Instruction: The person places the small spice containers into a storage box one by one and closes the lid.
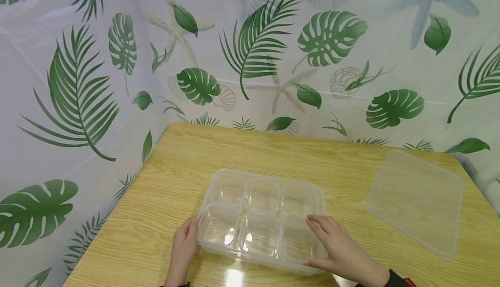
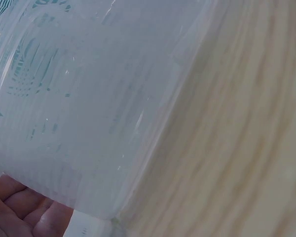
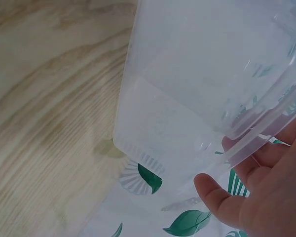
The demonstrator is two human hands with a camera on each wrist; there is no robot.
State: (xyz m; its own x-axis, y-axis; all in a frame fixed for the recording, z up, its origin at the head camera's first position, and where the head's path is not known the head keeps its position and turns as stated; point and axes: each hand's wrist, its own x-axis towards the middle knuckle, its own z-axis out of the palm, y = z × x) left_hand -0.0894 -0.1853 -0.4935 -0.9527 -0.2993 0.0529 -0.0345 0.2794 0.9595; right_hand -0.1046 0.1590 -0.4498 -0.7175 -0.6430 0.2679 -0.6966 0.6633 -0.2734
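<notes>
A clear plastic food container [image 1: 261,218] with several compartments lies on the wooden table, a little askew. At its left edge, near the front corner, my left hand [image 1: 182,240] holds the rim, with the thumb along the side. Curled fingers [image 2: 37,210] show at the container's wall [image 2: 103,108] in the left wrist view. My right hand [image 1: 332,245] lies over the right rim, fingers and thumb spread apart. In the right wrist view, the right hand's fingers [image 3: 246,158] reach over the rim. The compartments hold nothing visible.
A flat translucent lid [image 1: 418,202] lies on the table [image 1: 136,235] to the right of the container. Behind and to the left hangs a white leaf-patterned sheet [image 1: 250,52]. A small red thing [image 1: 409,282] shows by the right sleeve [image 1: 394,279].
</notes>
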